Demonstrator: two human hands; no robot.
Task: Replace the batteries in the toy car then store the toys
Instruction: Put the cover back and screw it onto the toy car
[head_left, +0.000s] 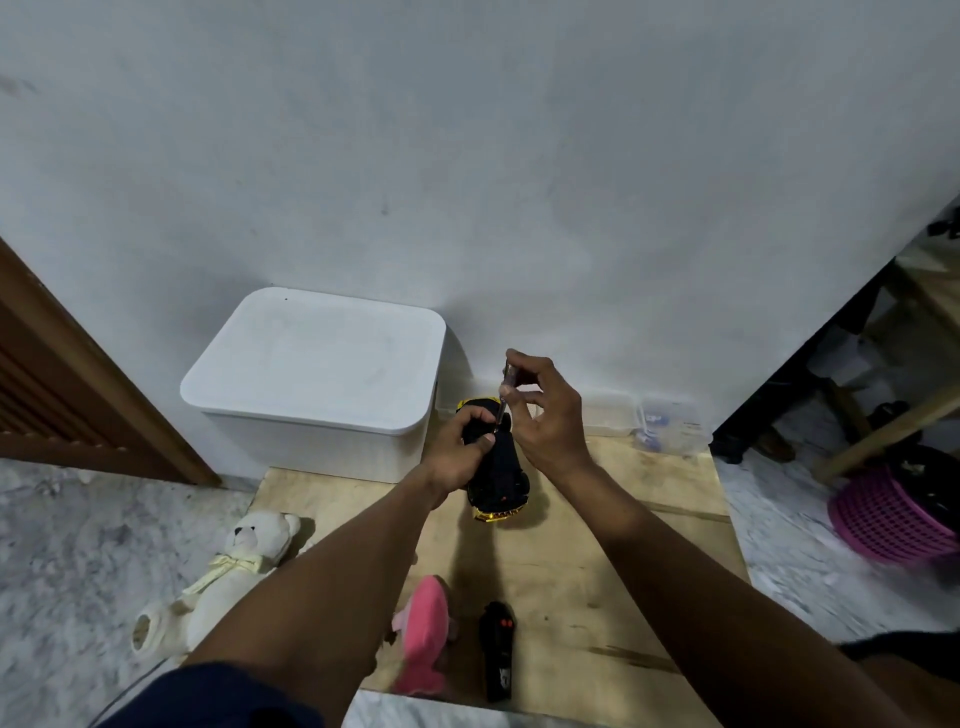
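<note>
A black and gold toy car lies upside down on a plywood board. My left hand grips the car's far end, thumb on its underside. My right hand pinches a thin screwdriver upright, its tip on the car's underside beside my left thumb. A white storage box with its lid on stands against the wall to the left. A white teddy bear lies on the floor, a pink plush toy and a black remote control on the board's near part.
A clear plastic container sits by the wall at the right. A purple basket and a wooden frame stand at the far right. A brown louvred door is at the left. The floor is grey marble.
</note>
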